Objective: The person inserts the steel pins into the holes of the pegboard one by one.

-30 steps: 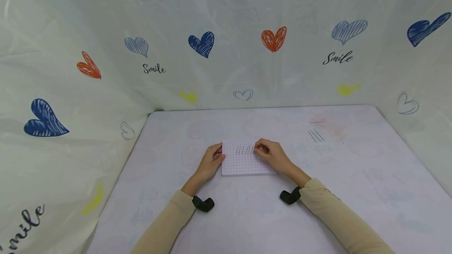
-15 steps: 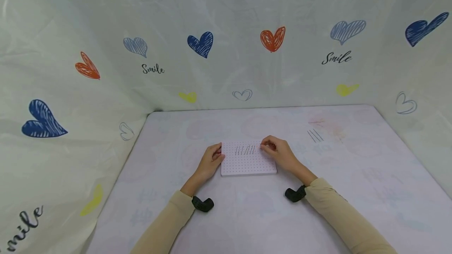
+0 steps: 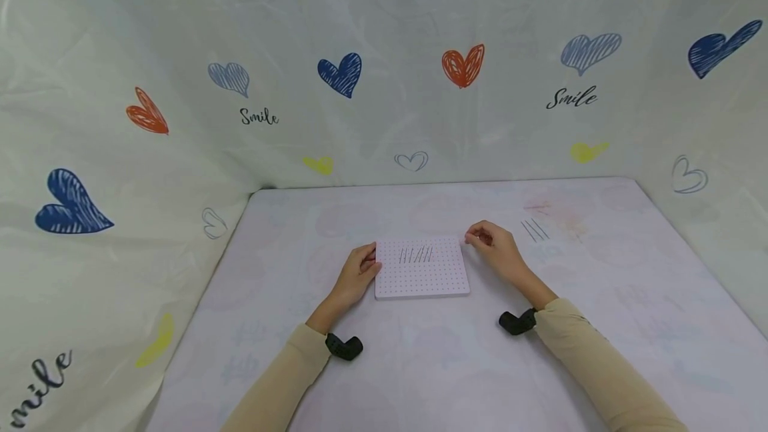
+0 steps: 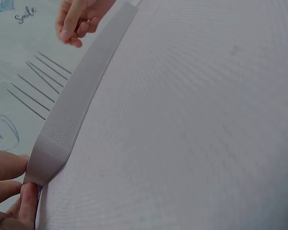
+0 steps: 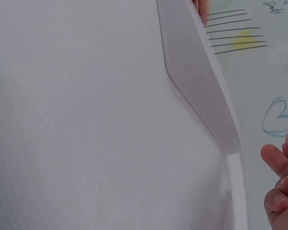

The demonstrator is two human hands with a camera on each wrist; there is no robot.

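Note:
A white board with rows of small holes lies on the table in front of the person. Several thin dark rods stand in a row in its upper part, some of them leaning. My left hand holds the board's left edge; in the left wrist view the thumb and fingers pinch its corner. Just past the board's upper right corner hovers my right hand. Its fingers are loosely bent, and no object shows between them in the right wrist view.
A few loose dark rods lie on the table to the right, beyond the right hand. Faint reddish marks show beside them. A pale curtain with printed hearts hangs behind the white table.
My right hand has drawn back from the row of rods, moving right and away past the board's corner, which uncovers the board's right side. The left hand stays at the edge.

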